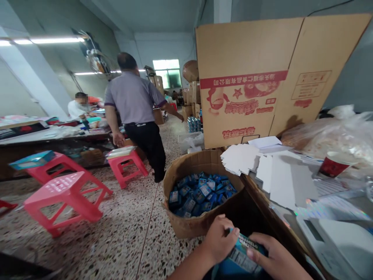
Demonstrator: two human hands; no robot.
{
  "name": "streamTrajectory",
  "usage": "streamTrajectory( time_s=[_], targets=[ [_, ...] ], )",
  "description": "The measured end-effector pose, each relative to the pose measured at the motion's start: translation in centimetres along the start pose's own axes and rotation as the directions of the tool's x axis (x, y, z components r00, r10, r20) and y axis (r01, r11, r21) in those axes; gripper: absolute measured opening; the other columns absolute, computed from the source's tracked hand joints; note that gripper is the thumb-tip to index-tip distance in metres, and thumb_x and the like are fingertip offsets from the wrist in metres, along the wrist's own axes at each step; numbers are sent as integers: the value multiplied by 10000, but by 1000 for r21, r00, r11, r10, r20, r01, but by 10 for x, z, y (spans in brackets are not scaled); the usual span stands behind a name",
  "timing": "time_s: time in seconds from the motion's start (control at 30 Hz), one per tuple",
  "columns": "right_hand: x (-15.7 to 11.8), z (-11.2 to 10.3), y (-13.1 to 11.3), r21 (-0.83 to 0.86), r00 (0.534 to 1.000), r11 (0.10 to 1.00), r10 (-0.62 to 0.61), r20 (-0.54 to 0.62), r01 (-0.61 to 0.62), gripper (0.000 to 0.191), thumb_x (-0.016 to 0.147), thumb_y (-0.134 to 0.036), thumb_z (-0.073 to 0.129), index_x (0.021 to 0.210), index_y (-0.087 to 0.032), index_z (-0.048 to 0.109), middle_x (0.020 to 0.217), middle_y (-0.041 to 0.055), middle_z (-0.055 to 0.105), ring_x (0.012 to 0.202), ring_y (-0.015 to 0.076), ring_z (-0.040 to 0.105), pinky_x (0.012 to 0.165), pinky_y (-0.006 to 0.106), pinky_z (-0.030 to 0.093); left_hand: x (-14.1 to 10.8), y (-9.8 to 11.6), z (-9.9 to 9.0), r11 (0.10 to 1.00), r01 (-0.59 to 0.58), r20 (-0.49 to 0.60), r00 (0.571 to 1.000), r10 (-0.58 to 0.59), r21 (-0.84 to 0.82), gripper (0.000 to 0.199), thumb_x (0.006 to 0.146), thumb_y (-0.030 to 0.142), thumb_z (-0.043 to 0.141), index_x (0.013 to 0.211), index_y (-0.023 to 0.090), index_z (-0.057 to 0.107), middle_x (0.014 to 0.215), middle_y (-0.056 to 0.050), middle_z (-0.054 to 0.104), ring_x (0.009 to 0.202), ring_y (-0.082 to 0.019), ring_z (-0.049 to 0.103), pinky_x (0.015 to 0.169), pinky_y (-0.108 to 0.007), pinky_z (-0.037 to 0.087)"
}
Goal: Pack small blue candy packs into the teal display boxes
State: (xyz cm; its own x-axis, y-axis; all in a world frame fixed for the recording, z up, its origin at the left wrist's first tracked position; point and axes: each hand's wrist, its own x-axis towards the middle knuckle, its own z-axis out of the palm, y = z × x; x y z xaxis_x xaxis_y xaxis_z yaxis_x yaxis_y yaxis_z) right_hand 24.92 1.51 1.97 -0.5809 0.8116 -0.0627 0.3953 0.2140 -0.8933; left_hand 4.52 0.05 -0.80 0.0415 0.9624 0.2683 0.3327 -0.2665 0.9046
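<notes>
While both hands are at 5 o'clock in my view, a blue box (247, 249) is between them, tilted, with white lettering on its upper face; "ARAMELO" is readable, the rest partly covered.

Left hand (220, 241): closed on the box's near-left end, thumb at the upper edge, fingers curled. Right hand (271, 252): closed on the opposite end, thumb pressed to the printed face. Underside of grip: hidden.

Carton (186, 227): open, on the speckled floor (116, 233) at 6 o'clock, just beyond my left hand. Contents: many small blue packs (201, 192), piled at mixed angles.

Table (253, 190): runs from 3 to 5 o'clock. On it, white cards (282, 179) in overlapping stacks, nearest the carton; a red and white cup (335, 165) at 3 o'clock, tilted; a scale (335, 241) at 4 o'clock; a clear plastic bag (335, 132) behind the cards, contents unclear. Large printed cardboard (247, 77) stands at 2 o'clock, its print upside down.

At 8 o'clock, pink stools (61, 190); a blue pack (33, 159) lies on one of them. One person (131, 97) at 10 o'clock, back to me, mid-stride; a seated person (77, 109) in white farther off, between 9 and 10 o'clock, by a cluttered bench (52, 134).
</notes>
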Motion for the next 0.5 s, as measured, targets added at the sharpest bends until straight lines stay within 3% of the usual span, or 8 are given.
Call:
streamTrajectory(
  time_s=[0.07,0.13,0.2,0.27,0.3,0.37,0.43,0.5],
  targets=[
    [-5,-2,-11,-2,989,1000,8,-146,-9,542,866,-680,577,795,-169,745,789,77,706,766,236,659,685,293,523,1,5,-9,997,-76,-108,992,73,-25,191,867,401,663,863,211,642,900,-45,652,904,-212,632,1073,-430,414],
    [-9,-3,-21,37,931,999,0,-364,14,523,887,-664,585,777,-174,731,765,66,674,746,216,640,662,270,509,5,9,-22,995,-88,-351,934,68,-42,294,807,405,755,1017,229,648,1003,-49,624,986,-217,595,982,-361,456],
    [-12,-1,-31,78,842,992,-40,-538,97,463,926,-604,596,776,-182,715,727,42,629,694,179,607,617,236,483,10,13,-36,992,-26,-580,813,-52,-125,388,766,430,807,1050,242,621,948,-14,573,939,-191,568,914,-311,463],
    [-11,5,-37,95,772,969,-120,-625,228,365,968,-501,602,809,-193,715,708,20,599,652,147,583,589,212,467,14,17,-43,931,90,-629,714,-307,-353,446,747,500,824,1043,255,599,859,21,538,846,-166,566,851,-294,476],
    [-9,10,-38,90,744,950,-174,-645,300,300,976,-446,612,850,-199,726,736,20,614,673,143,599,615,207,484,14,20,-43,846,168,-533,710,-459,-506,489,745,548,819,1074,263,597,856,23,557,828,-168,586,826,-299,490],
    [-3,22,-38,67,715,906,-284,-638,419,172,965,-354,653,967,-214,752,883,45,668,815,159,658,744,224,536,11,28,-39,561,361,-151,728,-668,-745,577,754,633,791,1160,264,613,916,-8,648,845,-201,653,793,-330,528],
    [4,36,-34,44,728,874,-374,-574,484,136,933,-303,703,1025,-221,760,1001,69,673,929,176,671,834,251,551,4,37,-32,287,537,235,705,-669,-793,651,737,676,791,1175,213,661,977,-66,716,886,-257,701,790,-371,564],
    [9,46,-30,24,754,865,-424,-501,502,136,908,-261,729,1033,-214,754,1013,72,662,925,171,665,827,251,553,-1,43,-26,169,608,397,678,-619,-775,671,690,653,840,1104,141,711,960,-107,745,911,-298,719,806,-388,582]
  ],
)
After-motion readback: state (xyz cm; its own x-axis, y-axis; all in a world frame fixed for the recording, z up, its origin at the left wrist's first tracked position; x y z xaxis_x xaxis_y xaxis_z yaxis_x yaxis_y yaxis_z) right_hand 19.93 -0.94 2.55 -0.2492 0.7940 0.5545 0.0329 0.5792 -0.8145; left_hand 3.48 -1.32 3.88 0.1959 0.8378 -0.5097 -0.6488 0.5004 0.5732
